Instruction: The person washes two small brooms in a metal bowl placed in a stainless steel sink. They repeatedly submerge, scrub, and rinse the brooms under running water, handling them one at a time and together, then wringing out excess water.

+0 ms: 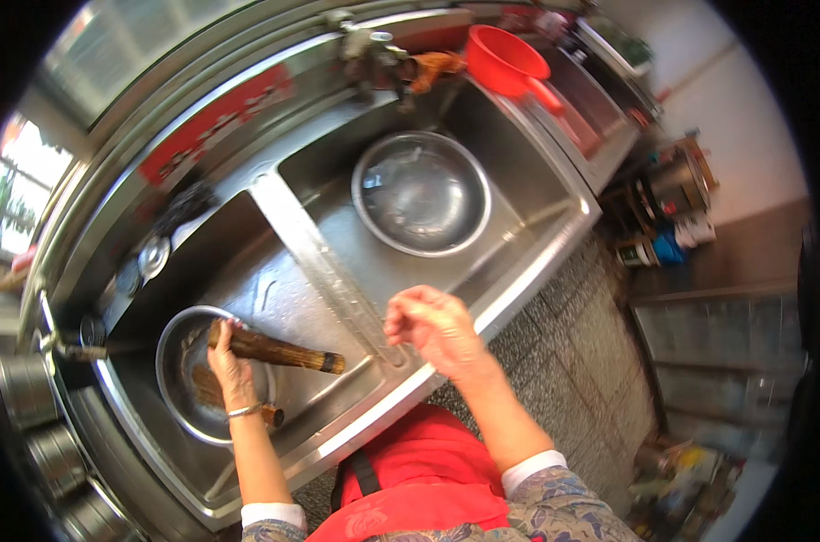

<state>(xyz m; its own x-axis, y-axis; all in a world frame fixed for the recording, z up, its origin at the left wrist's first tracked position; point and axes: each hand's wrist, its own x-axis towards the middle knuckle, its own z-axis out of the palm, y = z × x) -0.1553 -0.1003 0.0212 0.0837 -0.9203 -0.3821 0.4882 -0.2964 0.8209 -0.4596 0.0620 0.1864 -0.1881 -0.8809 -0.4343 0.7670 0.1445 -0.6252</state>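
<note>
My left hand (231, 371), with a bracelet at the wrist, grips a long brown root section (274, 349) that looks like lotus root. A dark band rings it near its right end. The hand holds it slanting over a round metal basin (169, 400) in the left sink bowl. Inside that basin lies another brown piece (272, 414), partly covered by my wrist. My right hand (437, 328) hovers over the sink's front edge, near the divider (315, 264). Its fingers are loosely curled, and nothing shows in them.
The right sink bowl holds a round metal basin (423, 196) that seems to contain water. Behind it are a faucet (376, 61) and an orange cloth (437, 70). A red plastic dipper (508, 64) rests at the right rim. Metal canisters (57, 461) line the left side.
</note>
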